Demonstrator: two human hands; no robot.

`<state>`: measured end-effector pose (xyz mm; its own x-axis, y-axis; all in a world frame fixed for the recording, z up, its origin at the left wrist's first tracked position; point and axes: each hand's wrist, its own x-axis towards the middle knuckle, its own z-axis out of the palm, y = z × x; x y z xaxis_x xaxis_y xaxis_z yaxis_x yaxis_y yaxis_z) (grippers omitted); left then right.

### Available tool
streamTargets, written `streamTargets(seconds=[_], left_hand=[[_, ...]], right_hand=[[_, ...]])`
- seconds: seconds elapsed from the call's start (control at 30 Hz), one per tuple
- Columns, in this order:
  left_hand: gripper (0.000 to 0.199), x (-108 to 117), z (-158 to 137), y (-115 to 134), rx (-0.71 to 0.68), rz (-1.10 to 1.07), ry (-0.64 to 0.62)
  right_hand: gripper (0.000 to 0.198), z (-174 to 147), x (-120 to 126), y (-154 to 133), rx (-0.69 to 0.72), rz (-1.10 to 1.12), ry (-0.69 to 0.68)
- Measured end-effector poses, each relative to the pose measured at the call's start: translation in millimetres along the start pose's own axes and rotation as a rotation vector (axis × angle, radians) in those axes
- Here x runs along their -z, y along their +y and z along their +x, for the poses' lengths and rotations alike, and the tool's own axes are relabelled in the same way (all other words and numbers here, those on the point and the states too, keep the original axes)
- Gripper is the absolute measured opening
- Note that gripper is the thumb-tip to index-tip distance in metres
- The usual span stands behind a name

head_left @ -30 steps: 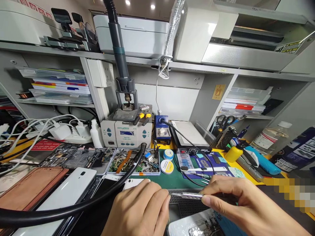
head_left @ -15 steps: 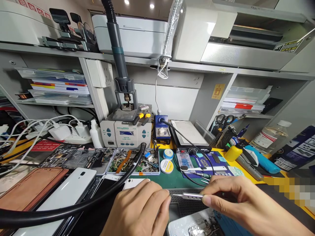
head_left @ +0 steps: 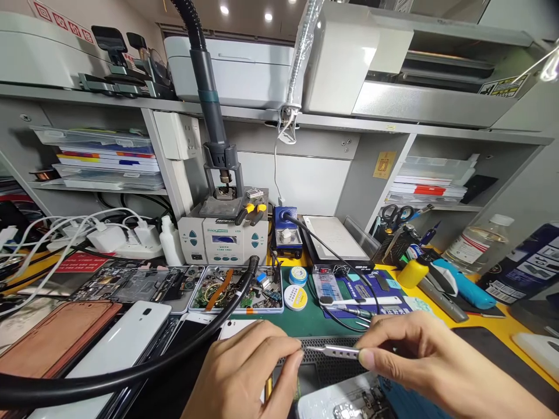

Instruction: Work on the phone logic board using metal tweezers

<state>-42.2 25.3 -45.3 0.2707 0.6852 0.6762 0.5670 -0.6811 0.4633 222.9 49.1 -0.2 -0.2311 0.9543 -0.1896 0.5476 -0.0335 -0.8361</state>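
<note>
My right hand [head_left: 406,355] pinches a slim silver hand tool [head_left: 343,351] between thumb and fingers. A row of holes runs along its handle and its thin tip points left; the frames do not show its exact kind. My left hand [head_left: 248,369] is closed in a pinch at that tip, thumb against forefinger; whatever lies between them is too small to make out. Below the hands lies a pale opened phone [head_left: 325,401] with metal parts showing, cut off by the lower frame edge. A gold-coloured rod-like thing [head_left: 268,387] shows partly behind my left thumb.
A black hose [head_left: 174,364] crosses the left front, over a white phone [head_left: 117,355]. Behind stand a tray of circuit boards [head_left: 279,305], a hot-air station [head_left: 222,238] and two small round tins [head_left: 297,297]. A white-handled brush [head_left: 367,301] lies behind my right hand.
My left thumb has lowered from the forefinger side, and the gold-coloured thing has come into view behind it. The silver tool stays nearly in place. The camera view has shifted slightly.
</note>
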Motion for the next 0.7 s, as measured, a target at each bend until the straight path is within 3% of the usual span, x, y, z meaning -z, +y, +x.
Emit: streamTargets(seconds=[0.13, 0.3, 0.53, 0.7], left_hand=[[0.024, 0, 1, 0, -0.055, 0.034, 0.022], [0.022, 2, 1, 2, -0.017, -0.008, 0.012], [0.019, 3, 4, 6, 0.132, -0.171, -0.020], [0.018, 2, 5, 10, 0.249, -0.271, -0.056]], right_hand=[[0.050, 1, 0, 0, -0.016, 0.025, -0.025], [0.049, 1, 1, 1, -0.017, 0.046, -0.047], [0.047, 0, 3, 3, 0.032, -0.003, -0.031], [0.040, 2, 11, -3, 0.071, -0.047, -0.163]])
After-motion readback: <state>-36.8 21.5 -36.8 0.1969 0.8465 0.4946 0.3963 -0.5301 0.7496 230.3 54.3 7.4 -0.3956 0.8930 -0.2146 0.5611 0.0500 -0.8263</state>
